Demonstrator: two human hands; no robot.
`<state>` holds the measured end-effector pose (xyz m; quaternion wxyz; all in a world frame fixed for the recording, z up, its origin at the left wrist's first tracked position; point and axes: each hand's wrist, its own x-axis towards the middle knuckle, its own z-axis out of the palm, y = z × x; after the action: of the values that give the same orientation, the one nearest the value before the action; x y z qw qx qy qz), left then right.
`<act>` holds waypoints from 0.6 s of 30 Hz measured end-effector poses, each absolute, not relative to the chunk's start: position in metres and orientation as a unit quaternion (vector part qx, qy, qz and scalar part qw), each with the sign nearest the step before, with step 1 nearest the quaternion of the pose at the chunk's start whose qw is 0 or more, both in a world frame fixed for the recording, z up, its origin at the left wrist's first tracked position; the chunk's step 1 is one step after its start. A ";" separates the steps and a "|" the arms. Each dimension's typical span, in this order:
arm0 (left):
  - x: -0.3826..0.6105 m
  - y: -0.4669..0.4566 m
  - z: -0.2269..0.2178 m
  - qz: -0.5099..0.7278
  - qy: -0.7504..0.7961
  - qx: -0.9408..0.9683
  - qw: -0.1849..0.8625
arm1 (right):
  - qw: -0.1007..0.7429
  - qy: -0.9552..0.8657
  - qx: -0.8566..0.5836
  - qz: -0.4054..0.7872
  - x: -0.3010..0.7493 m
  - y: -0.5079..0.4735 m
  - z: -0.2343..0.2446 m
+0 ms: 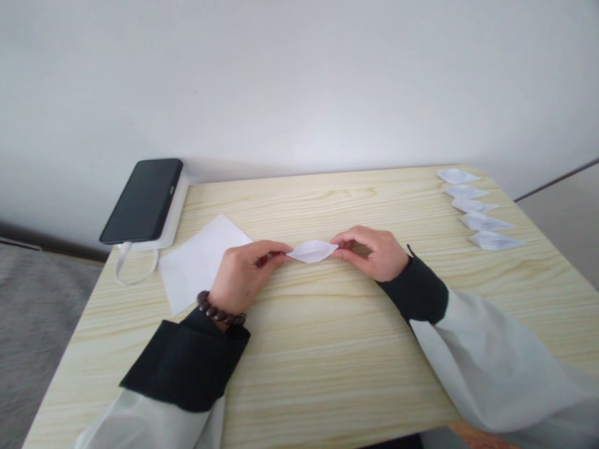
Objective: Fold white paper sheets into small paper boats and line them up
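Note:
A folded white paper boat point(312, 251) is stretched between my two hands, its middle bulging into an oval. My left hand point(250, 269), with a dark bead bracelet at the wrist, pinches its left tip between thumb and fingers. At the right tip, my right hand point(372, 251) holds it in the same kind of pinch. Behind and under my left hand lies a flat white sheet of paper point(194, 262), partly hidden by the hand. Several more folded paper boats point(489, 221) sit in a column at the table's right side.
A black power bank or phone point(143, 201) rests on a white box point(174, 218) at the back left, with a white cable point(122, 268) looping down. The wooden table point(327, 349) meets a pale wall point(299, 87) at the back.

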<state>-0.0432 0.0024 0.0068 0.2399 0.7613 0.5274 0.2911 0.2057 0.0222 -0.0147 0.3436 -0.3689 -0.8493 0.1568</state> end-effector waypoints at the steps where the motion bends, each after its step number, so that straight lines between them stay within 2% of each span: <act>1: -0.044 0.002 0.006 0.296 0.527 0.759 0.243 | 0.344 -0.851 -0.367 0.152 0.206 0.023 -0.015; 8: -0.044 0.003 0.003 0.326 0.474 0.779 0.250 | 0.383 -0.853 -0.317 0.157 0.206 0.025 -0.015; 18: -0.040 0.001 0.006 0.311 0.472 0.801 0.198 | 0.372 -0.860 -0.329 0.115 0.195 0.019 -0.014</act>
<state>-0.0396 0.0013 0.0062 0.1977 0.8008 0.4724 0.3106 0.1953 0.0188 -0.0142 0.3718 -0.3289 -0.8605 0.1147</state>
